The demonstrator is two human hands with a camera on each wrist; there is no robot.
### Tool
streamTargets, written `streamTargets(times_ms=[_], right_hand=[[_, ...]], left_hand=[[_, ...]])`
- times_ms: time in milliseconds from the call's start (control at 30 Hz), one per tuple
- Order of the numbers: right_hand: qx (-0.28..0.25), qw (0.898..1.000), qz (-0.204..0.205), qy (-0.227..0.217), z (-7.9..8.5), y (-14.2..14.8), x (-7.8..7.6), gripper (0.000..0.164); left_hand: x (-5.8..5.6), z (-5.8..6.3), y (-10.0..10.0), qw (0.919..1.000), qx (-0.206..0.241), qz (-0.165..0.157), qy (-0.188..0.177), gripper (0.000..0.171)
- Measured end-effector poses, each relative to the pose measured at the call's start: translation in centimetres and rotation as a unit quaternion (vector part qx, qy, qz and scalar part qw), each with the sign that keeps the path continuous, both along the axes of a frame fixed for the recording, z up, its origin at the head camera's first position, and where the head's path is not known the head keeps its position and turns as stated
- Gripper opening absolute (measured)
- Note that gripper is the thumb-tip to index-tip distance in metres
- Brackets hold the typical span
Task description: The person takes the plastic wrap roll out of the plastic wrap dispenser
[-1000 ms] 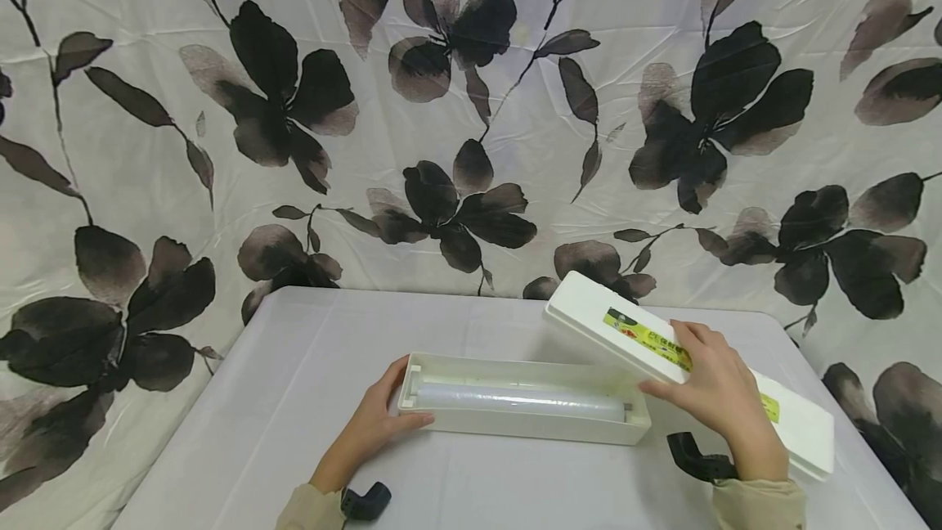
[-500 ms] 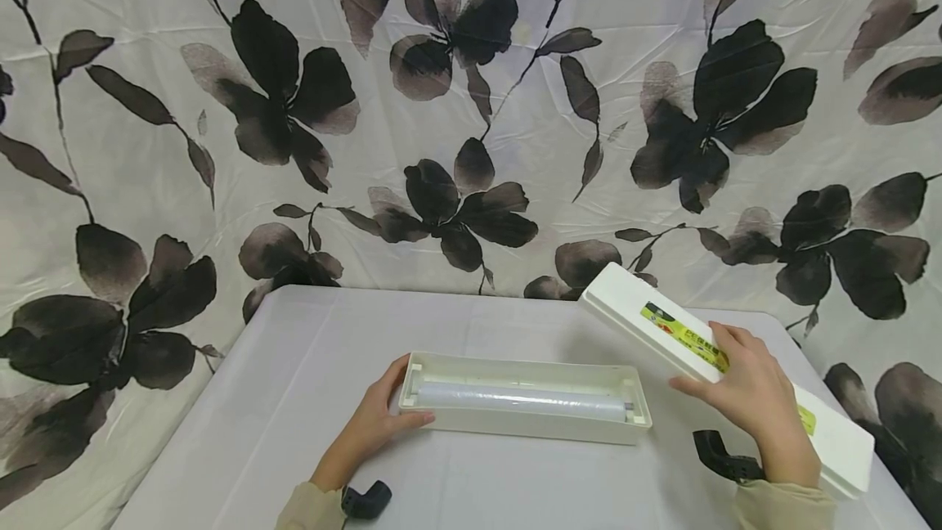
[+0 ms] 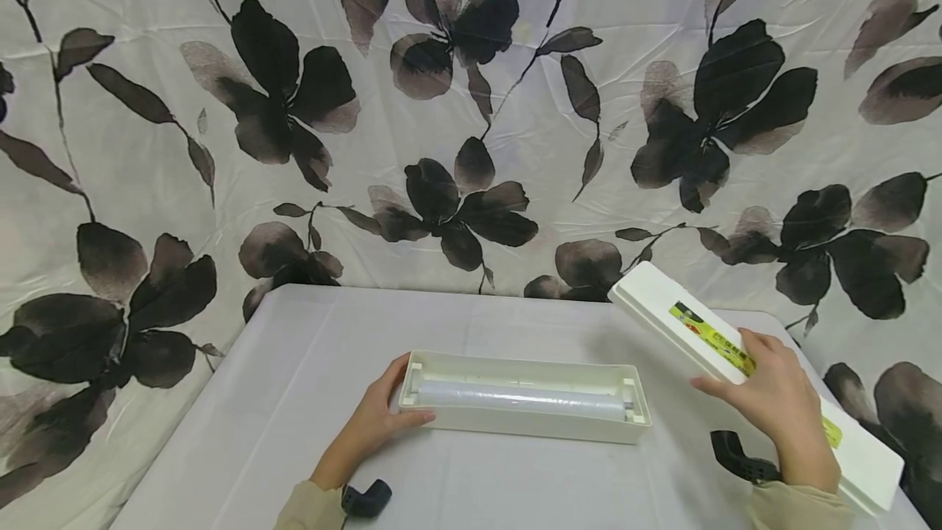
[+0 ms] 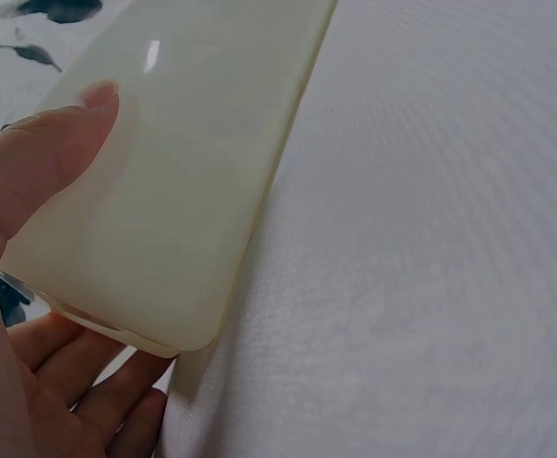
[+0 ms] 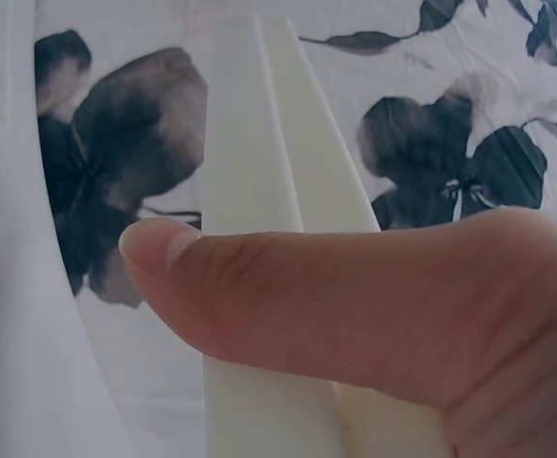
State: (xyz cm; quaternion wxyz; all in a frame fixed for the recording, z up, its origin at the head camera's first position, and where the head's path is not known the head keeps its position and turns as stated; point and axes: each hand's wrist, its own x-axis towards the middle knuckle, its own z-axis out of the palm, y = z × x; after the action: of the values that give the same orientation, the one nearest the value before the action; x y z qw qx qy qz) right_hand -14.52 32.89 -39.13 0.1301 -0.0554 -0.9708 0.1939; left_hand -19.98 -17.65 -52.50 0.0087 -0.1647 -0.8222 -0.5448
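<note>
A long cream plastic box (image 3: 530,424) lies lengthwise on the table, its top off. Inside it rests a shiny roll of clear film (image 3: 515,399), probably cling wrap. My left hand (image 3: 375,424) grips the box's left end, thumb on the near side; in the left wrist view the thumb presses the smooth wall (image 4: 174,191) and the fingers curl at the end. To the right, my right hand (image 3: 783,407) holds a long white lid (image 3: 662,301) with a yellow-green label, slanted above the table's right part. The right wrist view shows the thumb (image 5: 288,296) across the lid's edge.
A white cloth covers the table (image 3: 294,350), whose far edge meets a hanging flowered curtain (image 3: 471,105). Dark wrist mounts (image 3: 366,500) sit by both sleeves. The lid's lower end reaches close to the table's right edge.
My right hand has carried the lid to the right, farther from the box. My left hand and the box stay where they were.
</note>
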Motion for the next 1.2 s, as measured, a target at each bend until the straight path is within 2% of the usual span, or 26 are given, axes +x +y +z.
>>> streamTargets(times_ms=[267,467,667,1200], right_hand=[[-0.002,0.999,-0.043,-0.017,-0.2,1.2,0.1,0.109],[-0.003,0.998,-0.061,-0.018,-0.2,1.9,0.3,0.106],[-0.016,0.995,-0.091,-0.036,-0.4,2.8,0.3,0.111],[-0.029,0.989,-0.133,-0.052,-1.7,4.7,0.6,0.109]], left_hand=[[-0.1,0.0,0.0,1.0000,-0.001,-0.002,0.001,0.092],[0.0,0.2,0.1,1.0000,0.001,-0.001,0.001,0.093],[0.0,0.1,0.0,1.0000,0.002,0.000,0.001,0.092],[0.1,0.1,0.1,1.0000,0.002,0.001,-0.001,0.093]])
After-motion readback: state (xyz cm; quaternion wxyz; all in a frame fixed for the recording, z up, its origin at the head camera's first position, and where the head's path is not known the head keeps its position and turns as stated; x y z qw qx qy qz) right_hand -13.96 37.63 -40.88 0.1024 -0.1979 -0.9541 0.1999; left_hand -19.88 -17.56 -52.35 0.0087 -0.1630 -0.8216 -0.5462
